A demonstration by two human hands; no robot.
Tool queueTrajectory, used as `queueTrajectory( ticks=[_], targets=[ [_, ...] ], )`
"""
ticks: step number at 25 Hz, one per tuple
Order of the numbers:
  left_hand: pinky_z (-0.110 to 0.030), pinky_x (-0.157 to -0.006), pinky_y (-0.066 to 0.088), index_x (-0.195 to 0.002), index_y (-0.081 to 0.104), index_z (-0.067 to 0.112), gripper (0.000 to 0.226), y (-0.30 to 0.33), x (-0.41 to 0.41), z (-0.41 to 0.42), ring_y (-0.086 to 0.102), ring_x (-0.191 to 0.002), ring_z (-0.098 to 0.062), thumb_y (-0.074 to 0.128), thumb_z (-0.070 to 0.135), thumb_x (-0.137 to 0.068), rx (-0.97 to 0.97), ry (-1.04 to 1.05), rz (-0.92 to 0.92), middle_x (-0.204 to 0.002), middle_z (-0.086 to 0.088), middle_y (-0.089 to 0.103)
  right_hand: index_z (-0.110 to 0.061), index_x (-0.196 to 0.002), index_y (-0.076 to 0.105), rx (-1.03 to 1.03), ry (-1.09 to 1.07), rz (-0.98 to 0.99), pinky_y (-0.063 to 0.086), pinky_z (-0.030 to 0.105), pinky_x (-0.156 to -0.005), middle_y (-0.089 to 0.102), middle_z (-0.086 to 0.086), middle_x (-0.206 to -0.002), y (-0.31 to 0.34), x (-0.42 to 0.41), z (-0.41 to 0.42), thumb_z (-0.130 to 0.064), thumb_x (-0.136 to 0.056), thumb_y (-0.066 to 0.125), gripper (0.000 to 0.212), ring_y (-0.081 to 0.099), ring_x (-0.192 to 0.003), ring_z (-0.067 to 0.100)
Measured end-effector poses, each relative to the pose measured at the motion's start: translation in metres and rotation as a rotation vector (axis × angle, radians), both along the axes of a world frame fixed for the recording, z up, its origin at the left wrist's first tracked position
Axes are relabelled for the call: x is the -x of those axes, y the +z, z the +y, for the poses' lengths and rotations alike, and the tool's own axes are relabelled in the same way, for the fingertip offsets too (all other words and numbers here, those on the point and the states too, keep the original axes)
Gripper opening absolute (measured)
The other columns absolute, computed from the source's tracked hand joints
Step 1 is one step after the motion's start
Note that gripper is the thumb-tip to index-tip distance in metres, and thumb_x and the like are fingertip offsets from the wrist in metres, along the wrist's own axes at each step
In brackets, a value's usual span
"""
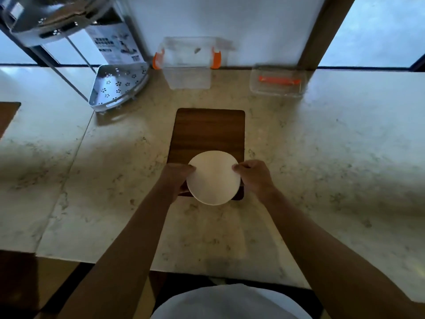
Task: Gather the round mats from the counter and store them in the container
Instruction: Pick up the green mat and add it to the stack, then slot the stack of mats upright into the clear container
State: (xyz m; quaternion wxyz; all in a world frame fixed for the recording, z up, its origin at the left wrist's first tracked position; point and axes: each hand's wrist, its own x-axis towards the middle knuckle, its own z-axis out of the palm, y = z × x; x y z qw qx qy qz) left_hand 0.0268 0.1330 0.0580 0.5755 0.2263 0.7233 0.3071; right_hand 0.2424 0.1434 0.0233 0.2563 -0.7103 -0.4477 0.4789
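A white round mat [213,178] is held just above the near end of a dark wooden board [208,132]. My left hand [176,178] pinches its left edge and my right hand [253,176] pinches its right edge. I cannot tell if it is one mat or a stack. A clear plastic container [187,72] with orange clips stands open at the back of the counter, against the wall. Its clear lid [278,82], with an orange strip, lies flat to the right of it.
A metal corner rack [117,87] with perforated shelves stands at the back left, a printed box [115,46] behind it. The marble counter [322,157] stretches left and right. Its near edge runs close to my body.
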Motion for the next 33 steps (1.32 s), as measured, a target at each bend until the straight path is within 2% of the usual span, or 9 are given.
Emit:
queueTrajectory(
  ticks=[6, 9, 14, 17, 20, 22, 24, 28, 33],
  targets=[
    [-0.053, -0.079, 0.056, -0.113, 0.061, 0.003, 0.028, 0.008, -0.014, -0.003, 0.055, -0.108, -0.039, 0.064, 0.011, -0.086, -0.028, 0.022, 0.008, -0.121, -0.017, 0.058, -0.017, -0.089, 0.076, -0.021, -0.022, -0.014, 0.058, 0.04, -0.078, 0.072, 0.0, -0.086, 0.008, -0.009, -0.002, -0.033, -0.081, 0.069, 0.019, 0.067, -0.084, 0.018],
    [-0.056, -0.089, 0.052, -0.108, 0.062, 0.002, 0.025, 0.014, -0.002, 0.005, 0.056, -0.107, -0.038, 0.066, 0.009, -0.085, -0.043, 0.031, 0.005, -0.118, -0.016, 0.06, -0.017, -0.089, 0.077, -0.029, -0.035, -0.022, 0.058, 0.042, -0.08, 0.072, 0.0, -0.087, 0.011, 0.004, 0.003, -0.035, -0.08, 0.069, 0.021, 0.066, -0.086, 0.019],
    [-0.053, -0.083, 0.055, -0.102, 0.062, 0.0, 0.022, 0.017, 0.038, 0.023, 0.059, -0.101, -0.039, 0.068, 0.007, -0.082, -0.066, 0.01, 0.02, -0.111, -0.019, 0.063, -0.019, -0.087, 0.076, -0.028, -0.06, -0.002, 0.06, 0.045, -0.074, 0.071, -0.004, -0.082, 0.017, 0.042, 0.017, -0.032, -0.082, 0.071, 0.015, 0.067, -0.079, 0.016],
    [-0.046, -0.069, 0.057, -0.098, 0.065, -0.005, 0.022, 0.019, 0.071, 0.042, 0.064, -0.096, -0.04, 0.07, 0.003, -0.078, -0.108, -0.028, 0.052, -0.107, -0.022, 0.067, -0.017, -0.088, 0.076, -0.023, -0.055, 0.031, 0.062, 0.042, -0.068, 0.068, -0.008, -0.081, 0.021, 0.066, 0.031, -0.028, -0.085, 0.072, 0.012, 0.067, -0.077, 0.015],
    [-0.035, -0.054, 0.055, -0.082, 0.067, 0.004, 0.006, 0.023, 0.095, 0.062, 0.068, -0.082, -0.034, 0.071, 0.005, -0.077, -0.124, -0.053, 0.091, -0.096, -0.02, 0.07, -0.015, -0.092, 0.075, -0.001, -0.073, 0.058, 0.062, 0.037, -0.066, 0.066, -0.01, -0.08, 0.029, 0.085, 0.05, -0.025, -0.084, 0.073, 0.012, 0.066, -0.075, 0.013],
    [-0.032, -0.05, 0.055, -0.077, 0.066, 0.008, 0.006, 0.026, 0.105, 0.075, 0.07, -0.078, -0.032, 0.071, 0.006, -0.077, -0.133, -0.092, 0.114, -0.091, -0.016, 0.071, -0.015, -0.09, 0.074, 0.028, -0.069, 0.097, 0.062, 0.037, -0.07, 0.07, -0.003, -0.083, 0.032, 0.091, 0.064, -0.023, -0.083, 0.073, 0.01, 0.069, -0.078, 0.018],
    [-0.034, -0.053, 0.057, -0.08, 0.067, 0.006, 0.006, 0.029, 0.11, 0.091, 0.07, -0.078, -0.032, 0.072, 0.009, -0.077, -0.13, -0.118, 0.122, -0.091, -0.016, 0.072, -0.015, -0.083, 0.073, 0.038, -0.034, 0.131, 0.061, 0.039, -0.072, 0.073, 0.007, -0.088, 0.032, 0.096, 0.081, -0.02, -0.082, 0.072, 0.005, 0.071, -0.081, 0.024],
    [-0.046, -0.068, 0.06, -0.09, 0.066, 0.001, 0.023, 0.037, 0.11, 0.126, 0.07, -0.084, -0.035, 0.077, 0.016, -0.077, -0.096, -0.107, 0.093, -0.093, -0.015, 0.072, -0.026, -0.069, 0.067, -0.014, 0.013, 0.085, 0.061, 0.031, -0.059, 0.067, -0.002, -0.081, 0.037, 0.101, 0.121, -0.017, -0.083, 0.072, 0.017, 0.067, -0.077, 0.016],
    [-0.042, -0.067, 0.057, -0.096, 0.065, -0.003, 0.029, 0.049, 0.107, 0.185, 0.069, -0.086, -0.034, 0.077, 0.016, -0.078, -0.118, -0.084, 0.051, -0.097, -0.019, 0.071, -0.024, -0.072, 0.068, -0.05, 0.02, 0.082, 0.061, 0.032, -0.06, 0.07, 0.0, -0.082, 0.055, 0.102, 0.182, -0.019, -0.08, 0.072, 0.011, 0.069, -0.076, 0.016]
  ],
)
